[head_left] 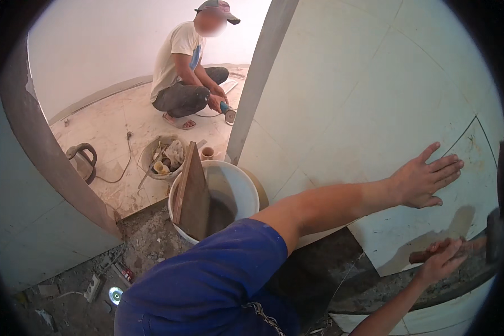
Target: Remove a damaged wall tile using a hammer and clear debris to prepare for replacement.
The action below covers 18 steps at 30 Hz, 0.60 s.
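Note:
My left hand (431,179) lies spread against a large pale tile (400,235) on the wall at right, beside a dark angular line. Below it, my right hand (439,260) grips the wooden handle of what looks like a hammer (493,235), its dark head at the right rim, partly in shadow. The tile's lower edge borders rough dark mortar (353,294).
A white bucket (242,190) holds an upright board (190,196). Beyond the doorway, a crouching person (179,67) holds an angle grinder (227,112) near a tool pail (165,171) and a kettle-like object (81,165). Rubble and a power strip (92,288) lie lower left.

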{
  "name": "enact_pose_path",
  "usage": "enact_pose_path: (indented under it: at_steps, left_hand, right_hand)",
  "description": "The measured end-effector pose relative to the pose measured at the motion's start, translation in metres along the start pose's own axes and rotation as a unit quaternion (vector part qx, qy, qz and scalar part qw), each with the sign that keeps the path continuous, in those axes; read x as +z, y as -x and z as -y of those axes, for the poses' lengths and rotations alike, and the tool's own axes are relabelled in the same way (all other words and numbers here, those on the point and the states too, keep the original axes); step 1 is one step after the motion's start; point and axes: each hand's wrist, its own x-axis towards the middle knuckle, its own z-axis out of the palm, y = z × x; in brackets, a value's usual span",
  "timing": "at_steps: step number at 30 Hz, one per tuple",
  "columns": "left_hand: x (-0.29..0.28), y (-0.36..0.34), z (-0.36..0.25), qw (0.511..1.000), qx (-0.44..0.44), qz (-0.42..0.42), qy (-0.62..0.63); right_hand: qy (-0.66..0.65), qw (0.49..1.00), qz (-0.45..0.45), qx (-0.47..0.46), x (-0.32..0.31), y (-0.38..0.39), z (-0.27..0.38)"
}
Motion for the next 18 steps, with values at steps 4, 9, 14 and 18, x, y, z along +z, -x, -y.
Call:
enact_pose_path:
  at_steps: [4,9,14,18]
  left_hand:
    - [0.001,0.002,-0.002,1.0,-0.018,0.006,0.008]
    - [-0.003,0.003,0.0,0.999,-0.032,0.015,0.013]
    - [-0.004,0.005,0.001,0.999,-0.037,0.006,-0.008]
    - [-0.007,0.007,0.001,0.999,-0.04,0.003,-0.021]
  right_hand:
    - [0.041,0.995,0.037,0.086,0.028,-0.011,0.008]
    - [0.054,0.998,0.004,-0.012,0.033,-0.019,0.007]
    - [-0.033,0.998,0.028,0.051,0.032,-0.024,0.003]
    - [0.074,0.995,0.056,0.022,0.04,-0.023,0.008]
